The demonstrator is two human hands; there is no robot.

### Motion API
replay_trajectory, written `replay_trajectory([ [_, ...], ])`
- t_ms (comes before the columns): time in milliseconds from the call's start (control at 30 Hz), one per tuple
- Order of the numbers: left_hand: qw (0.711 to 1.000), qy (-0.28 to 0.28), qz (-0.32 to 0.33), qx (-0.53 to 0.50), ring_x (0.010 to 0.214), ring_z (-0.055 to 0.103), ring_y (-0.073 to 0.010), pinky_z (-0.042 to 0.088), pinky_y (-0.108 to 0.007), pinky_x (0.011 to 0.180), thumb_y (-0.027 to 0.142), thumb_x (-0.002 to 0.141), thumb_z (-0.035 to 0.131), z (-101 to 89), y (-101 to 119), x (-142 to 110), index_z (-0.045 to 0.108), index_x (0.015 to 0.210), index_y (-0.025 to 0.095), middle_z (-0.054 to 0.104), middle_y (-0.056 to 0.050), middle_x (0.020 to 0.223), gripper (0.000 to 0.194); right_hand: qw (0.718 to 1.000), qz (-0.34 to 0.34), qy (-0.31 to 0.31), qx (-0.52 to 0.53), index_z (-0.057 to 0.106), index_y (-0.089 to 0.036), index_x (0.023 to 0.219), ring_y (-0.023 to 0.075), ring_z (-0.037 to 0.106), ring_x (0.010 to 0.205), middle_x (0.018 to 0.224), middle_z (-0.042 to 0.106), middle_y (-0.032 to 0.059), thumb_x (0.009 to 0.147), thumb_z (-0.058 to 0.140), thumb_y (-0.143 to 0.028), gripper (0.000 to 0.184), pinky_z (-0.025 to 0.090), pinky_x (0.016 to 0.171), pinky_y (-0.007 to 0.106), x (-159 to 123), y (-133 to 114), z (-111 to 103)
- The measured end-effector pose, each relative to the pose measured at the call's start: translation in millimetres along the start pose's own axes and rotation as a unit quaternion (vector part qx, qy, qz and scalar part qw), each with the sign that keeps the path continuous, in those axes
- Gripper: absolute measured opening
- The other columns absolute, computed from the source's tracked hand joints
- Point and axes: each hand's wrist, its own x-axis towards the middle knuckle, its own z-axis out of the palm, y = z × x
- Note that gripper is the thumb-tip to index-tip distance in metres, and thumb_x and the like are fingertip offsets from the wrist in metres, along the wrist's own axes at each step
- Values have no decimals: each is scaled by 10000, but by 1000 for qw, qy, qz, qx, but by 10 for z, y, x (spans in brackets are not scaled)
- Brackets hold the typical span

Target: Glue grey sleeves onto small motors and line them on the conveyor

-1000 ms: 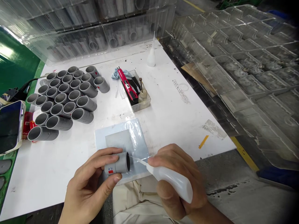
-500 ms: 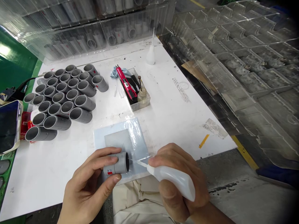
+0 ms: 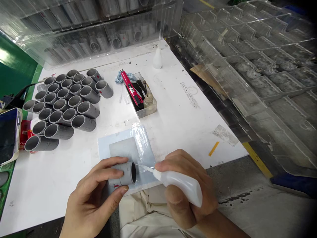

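Observation:
Between the thumb and fingers of my left hand (image 3: 95,195) lies a short grey plastic tube (image 3: 125,173), tipped on its side with its open end facing right. Red marking shows low on its wall. My right hand (image 3: 190,188) is wrapped round a white squeeze bottle (image 3: 182,183) with a long thin nozzle. The nozzle's tip is at the rim of the tube's open end; whether it touches I cannot tell. Under the tube is a light blue sheet (image 3: 104,142) with a grey square (image 3: 125,148) on it.
Many grey tubes (image 3: 60,105) stand grouped at the left, beside a phone (image 3: 10,135). A small clear box (image 3: 147,112) holds a red cutter (image 3: 131,89) and a small jar. Another nozzle bottle (image 3: 157,59) stands behind. Clear trays (image 3: 247,66) are at the right.
My right hand and the bottle have moved slightly left and up, with the nozzle nearer the tube's upper rim. The tube has turned a little in my left hand; its red marking sits lower.

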Motion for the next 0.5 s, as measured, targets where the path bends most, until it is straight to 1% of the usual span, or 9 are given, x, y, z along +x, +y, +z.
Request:
replay_trajectory([
  [367,1000,4,13,-3,1359,682,-234,654,-256,977,11,960,732,-5,-36,-11,735,1196,305,736,-68,1380,377,999,20,-25,26,682,-164,1051,197,635,621,792,727,58,1142,495,-324,263,487,541,390,-51,29,-34],
  [500,1000,25,-3,7,1380,655,-202,613,-227,1066,35,955,761,3,-46,-28,720,1354,317,721,-62,1400,491,993,77,24,81,705,-219,1022,201,631,610,784,721,29,1120,527,-381,260,462,507,383,-97,47,-22],
])
